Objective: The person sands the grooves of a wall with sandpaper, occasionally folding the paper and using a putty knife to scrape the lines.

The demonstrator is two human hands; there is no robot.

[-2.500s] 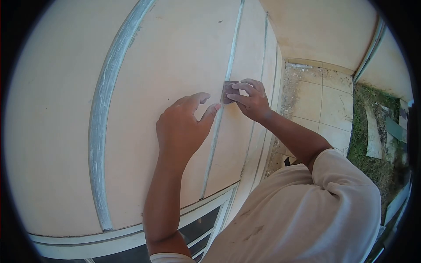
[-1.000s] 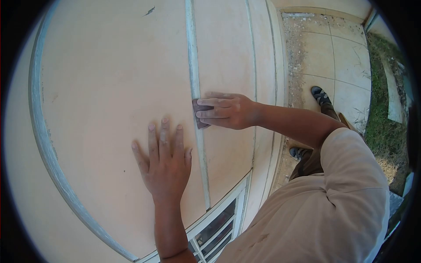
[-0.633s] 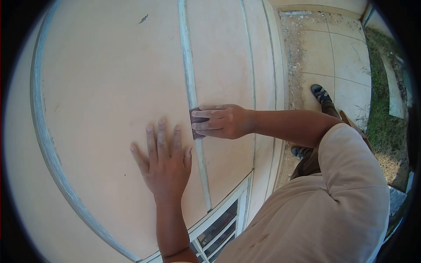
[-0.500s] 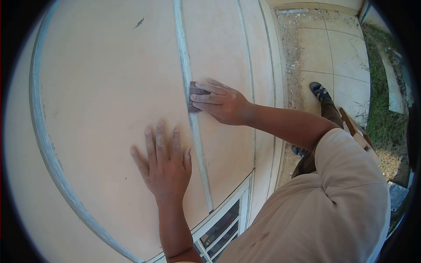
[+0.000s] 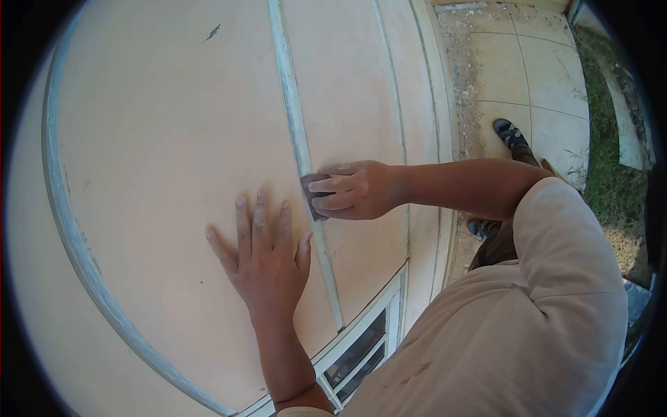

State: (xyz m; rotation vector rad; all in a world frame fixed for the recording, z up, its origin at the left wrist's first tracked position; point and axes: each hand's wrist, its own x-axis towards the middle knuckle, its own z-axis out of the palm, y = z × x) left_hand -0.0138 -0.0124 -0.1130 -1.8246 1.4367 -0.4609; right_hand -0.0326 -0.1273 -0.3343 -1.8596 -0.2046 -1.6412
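My right hand (image 5: 361, 190) presses a dark brown piece of sandpaper (image 5: 314, 197) against a narrow, pale grey-blue strip (image 5: 290, 97) on the wall. Its fingers lie over the sandpaper, which covers part of the strip. To the left, my left hand (image 5: 267, 267) rests flat on the peach-coloured wall (image 5: 174, 160) with its fingers spread, holding nothing. Pale dust coats the fingers of both hands.
A curved grey-blue band (image 5: 69, 229) borders the wall at left. Below is a window (image 5: 358, 354) with white bars. On the right, a sandalled foot (image 5: 511, 132) stands on floor tiles (image 5: 556, 76) beside grass (image 5: 604, 139).
My right hand has slid down along the strip with the sandpaper, nearer to my left hand. The left hand stays flat at about the same place on the wall.
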